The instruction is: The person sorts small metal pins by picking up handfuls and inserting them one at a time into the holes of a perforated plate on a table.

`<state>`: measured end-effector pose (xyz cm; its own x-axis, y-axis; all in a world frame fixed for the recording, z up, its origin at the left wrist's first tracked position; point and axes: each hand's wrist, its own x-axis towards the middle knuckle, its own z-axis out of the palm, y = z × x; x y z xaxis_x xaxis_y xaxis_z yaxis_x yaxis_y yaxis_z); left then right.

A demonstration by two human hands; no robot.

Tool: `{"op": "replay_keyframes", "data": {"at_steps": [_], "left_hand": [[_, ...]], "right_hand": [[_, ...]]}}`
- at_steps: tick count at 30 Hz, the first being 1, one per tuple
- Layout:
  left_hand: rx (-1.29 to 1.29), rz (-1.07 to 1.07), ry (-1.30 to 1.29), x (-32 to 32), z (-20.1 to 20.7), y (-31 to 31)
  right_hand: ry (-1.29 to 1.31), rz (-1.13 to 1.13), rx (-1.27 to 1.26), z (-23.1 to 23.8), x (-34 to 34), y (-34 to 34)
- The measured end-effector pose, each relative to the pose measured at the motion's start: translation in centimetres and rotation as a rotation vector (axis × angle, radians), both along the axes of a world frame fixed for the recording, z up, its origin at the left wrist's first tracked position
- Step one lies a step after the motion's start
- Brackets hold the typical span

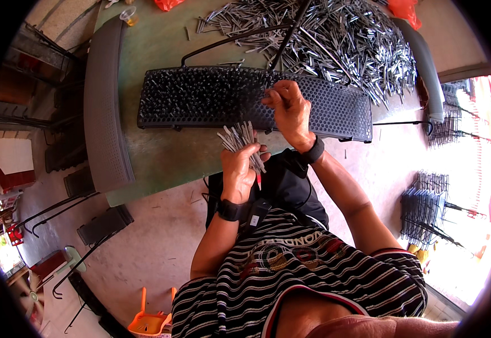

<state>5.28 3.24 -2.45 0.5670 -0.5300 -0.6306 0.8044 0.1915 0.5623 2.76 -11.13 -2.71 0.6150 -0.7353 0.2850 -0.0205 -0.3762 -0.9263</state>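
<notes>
A long black tray [335, 112] full of round holes lies across the near part of the green table [150, 163]. Thin dark pieces [189, 93] stand upright in the holes of its left and middle part, while the right part shows bare holes. My left hand [239, 172] is closed round a fanned bundle of thin grey metal strips [240, 137] just in front of the tray's near edge. Over the middle of the tray my right hand [291, 115] is pinched, its fingertips close to the holes; what they hold, if anything, is too small to make out.
A big heap of loose metal strips [352, 45] covers the far right of the table. Bent black rods [234, 38] rise behind the tray. Perforated grey panels [107, 107] line the left edge, near a plastic cup [128, 16]. Wire racks [425, 208] stand at right.
</notes>
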Motion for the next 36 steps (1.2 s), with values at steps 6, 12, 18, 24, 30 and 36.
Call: {"op": "replay_keyframes", "data": {"at_steps": [6,12,18,24,30,36], "left_hand": [[-0.007,-0.003,0.000,0.2,-0.1,0.3],[0.012,-0.022,-0.019,0.2,0.2,0.3],[-0.044,-0.031,-0.006,-0.4,0.0,-0.4],[0.009,-0.016,-0.011,-0.3,0.1,0.0],[-0.012,0.005,0.007,-0.1,0.2,0.5],[-0.005,-0.001,0.011,0.0,-0.1,0.7]], "right_hand": [[0.135,0.079,-0.492,-0.3,-0.2,-0.5],[0.349,0.070,-0.307,2.7,-1.1,0.8],[0.354,0.228,0.108,2.3,-1.5,-0.1],[-0.006,0.007,0.256,2.3,-0.5,0.2],[-0.007,-0.006,0.003,0.3,0.2,0.7],[0.065,0.102,-0.452,-0.2,0.1,0.1]]}}
